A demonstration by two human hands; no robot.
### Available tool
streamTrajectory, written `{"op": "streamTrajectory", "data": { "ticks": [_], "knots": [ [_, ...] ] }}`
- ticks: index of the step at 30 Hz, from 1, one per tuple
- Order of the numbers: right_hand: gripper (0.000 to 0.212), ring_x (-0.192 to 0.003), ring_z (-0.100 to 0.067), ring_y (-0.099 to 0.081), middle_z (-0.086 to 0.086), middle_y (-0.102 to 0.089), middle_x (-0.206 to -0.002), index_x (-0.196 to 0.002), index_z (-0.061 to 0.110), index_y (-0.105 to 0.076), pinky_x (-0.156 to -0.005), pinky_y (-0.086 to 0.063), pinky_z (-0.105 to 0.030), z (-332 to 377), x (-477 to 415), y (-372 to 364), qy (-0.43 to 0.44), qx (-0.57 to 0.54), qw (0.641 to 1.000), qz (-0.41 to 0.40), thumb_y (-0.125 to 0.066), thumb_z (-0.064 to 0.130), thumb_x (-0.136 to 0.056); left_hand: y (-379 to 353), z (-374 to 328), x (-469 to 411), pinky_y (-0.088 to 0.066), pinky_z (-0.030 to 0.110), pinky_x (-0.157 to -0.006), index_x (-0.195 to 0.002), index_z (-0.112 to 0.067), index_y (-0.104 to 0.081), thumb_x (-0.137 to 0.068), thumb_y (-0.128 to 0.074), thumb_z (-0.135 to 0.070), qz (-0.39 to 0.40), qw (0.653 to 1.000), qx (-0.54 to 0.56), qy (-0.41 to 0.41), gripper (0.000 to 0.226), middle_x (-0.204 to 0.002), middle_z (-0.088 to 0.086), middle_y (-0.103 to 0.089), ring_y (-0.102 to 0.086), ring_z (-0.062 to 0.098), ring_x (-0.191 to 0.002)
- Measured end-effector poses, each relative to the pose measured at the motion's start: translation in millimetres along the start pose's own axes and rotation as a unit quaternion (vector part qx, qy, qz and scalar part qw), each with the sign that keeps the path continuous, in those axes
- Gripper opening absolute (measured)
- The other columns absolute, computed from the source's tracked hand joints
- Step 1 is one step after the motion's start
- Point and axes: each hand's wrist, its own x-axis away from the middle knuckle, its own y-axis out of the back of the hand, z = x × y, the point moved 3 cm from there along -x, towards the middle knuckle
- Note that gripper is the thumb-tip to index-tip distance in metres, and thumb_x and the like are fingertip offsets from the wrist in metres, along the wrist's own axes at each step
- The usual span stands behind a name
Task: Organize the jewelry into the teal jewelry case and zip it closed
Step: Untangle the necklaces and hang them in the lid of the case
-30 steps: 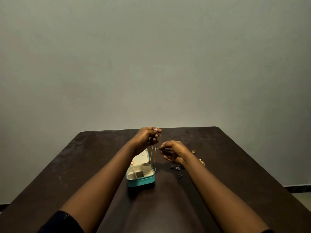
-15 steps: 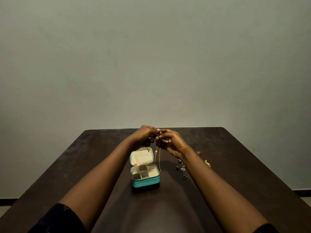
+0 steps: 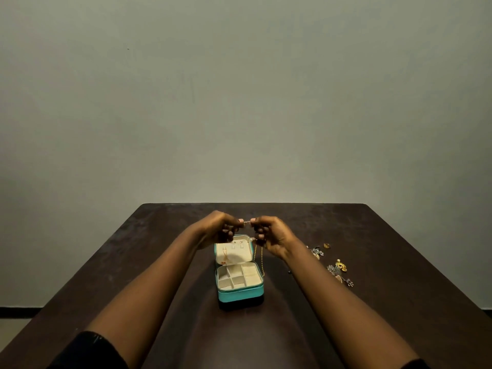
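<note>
The left hand (image 3: pixel 219 230) and right hand (image 3: pixel 271 234) meet at 12 o'clock above the teal jewelry case (image 3: pixel 241 292), curled fingertips pinching the thin gold chain (image 3: pixel 256 255). The chain hangs vertically beside the open lid's 3 o'clock edge. The square case shows cream-lined compartments. Loose jewelry (image 3: pixel 336 270) lies at 3 o'clock on the dark table (image 3: pixel 372 235).
</note>
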Motion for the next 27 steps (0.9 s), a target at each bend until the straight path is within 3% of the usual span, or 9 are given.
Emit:
{"op": "streamTrajectory", "data": {
  "ticks": [4,8,12,16,20,22,24,27],
  "knots": [
    [0.031,-0.032,-0.010,-0.041,0.003,-0.038,-0.035,-0.054,0.005,-0.058,-0.056,-0.040,-0.024,-11.0,-10.7,-2.4,-0.030,-0.121,0.992,-0.011,-0.049,0.006,-0.084,9.3,9.6,-4.6,-0.032,0.023,-0.059,-0.078,-0.013,-0.068,-0.088,-0.058,-0.020,-0.029,0.995,-0.100,0.001,0.016,-0.057,-0.003,-0.044,-0.038,0.009,-0.057],
    [0.028,-0.034,-0.009,-0.036,0.003,-0.038,-0.038,-0.060,0.002,-0.058,-0.055,-0.039,-0.025,-14.5,-17.3,-6.8,-0.020,-0.198,0.980,0.017,-0.047,0.007,-0.085,13.2,16.3,-9.7,-0.035,0.021,-0.057,-0.084,-0.007,-0.067,-0.090,-0.055,-0.014,-0.031,0.999,-0.032,-0.003,0.015,-0.055,-0.004,-0.047,-0.039,0.008,-0.056],
    [0.021,-0.034,-0.004,-0.032,0.005,-0.040,-0.046,-0.071,0.006,-0.058,-0.042,-0.032,-0.019,-16.8,-21.5,-7.5,-0.047,-0.086,0.994,0.048,-0.049,0.010,-0.089,19.3,25.2,-14.3,-0.046,0.021,-0.060,-0.091,0.002,-0.067,-0.089,-0.055,-0.003,-0.061,0.998,0.026,-0.005,0.014,-0.065,0.004,-0.055,-0.048,0.010,-0.058],
    [0.014,-0.036,-0.001,-0.033,-0.001,-0.041,-0.058,-0.081,0.001,-0.060,-0.035,-0.026,-0.013,-21.3,-28.1,-9.9,-0.039,0.046,0.997,0.042,-0.049,-0.001,-0.090,25.2,34.7,-21.1,-0.046,0.017,-0.049,-0.091,0.008,-0.066,-0.088,-0.054,0.002,-0.118,0.992,0.041,0.000,0.014,-0.064,0.008,-0.056,-0.051,0.008,-0.048],
    [0.010,-0.033,-0.004,-0.035,-0.006,-0.043,-0.052,-0.079,-0.008,-0.063,-0.033,-0.028,-0.015,-29.5,-39.8,-12.8,-0.001,0.187,0.981,-0.060,-0.055,-0.006,-0.085,26.3,44.5,-32.1,-0.044,0.017,-0.044,-0.089,0.007,-0.070,-0.086,-0.060,0.000,-0.187,0.982,-0.041,0.003,0.012,-0.060,0.012,-0.059,-0.051,0.009,-0.043],
    [0.012,-0.041,-0.014,-0.047,-0.011,-0.052,-0.055,-0.070,-0.002,-0.066,-0.040,-0.040,-0.023,-36.3,-51.7,-11.8,0.012,0.252,0.958,-0.133,-0.061,-0.005,-0.081,26.2,48.2,-40.2,-0.046,0.020,-0.047,-0.085,0.000,-0.073,-0.085,-0.066,-0.008,-0.223,0.965,-0.138,0.000,0.011,-0.062,0.009,-0.064,-0.053,0.010,-0.049],
    [0.009,-0.062,-0.026,-0.064,-0.015,-0.067,-0.069,-0.070,0.002,-0.072,-0.061,-0.055,-0.035,-43.5,-62.0,-12.5,0.025,0.313,0.927,-0.207,-0.066,0.002,-0.077,24.7,50.7,-47.5,-0.055,0.027,-0.061,-0.080,-0.005,-0.074,-0.084,-0.068,-0.014,-0.253,0.942,-0.221,-0.003,0.011,-0.071,0.007,-0.069,-0.061,0.012,-0.063],
    [0.012,-0.080,-0.027,-0.069,-0.011,-0.074,-0.082,-0.079,0.008,-0.076,-0.075,-0.059,-0.038,-50.7,-65.8,-16.7,0.055,0.338,0.903,-0.260,-0.064,0.006,-0.080,23.1,53.7,-56.2,-0.058,0.036,-0.073,-0.075,-0.008,-0.074,-0.081,-0.067,-0.011,-0.299,0.920,-0.253,-0.002,0.010,-0.081,0.010,-0.072,-0.068,0.020,-0.079]
  ]
}}
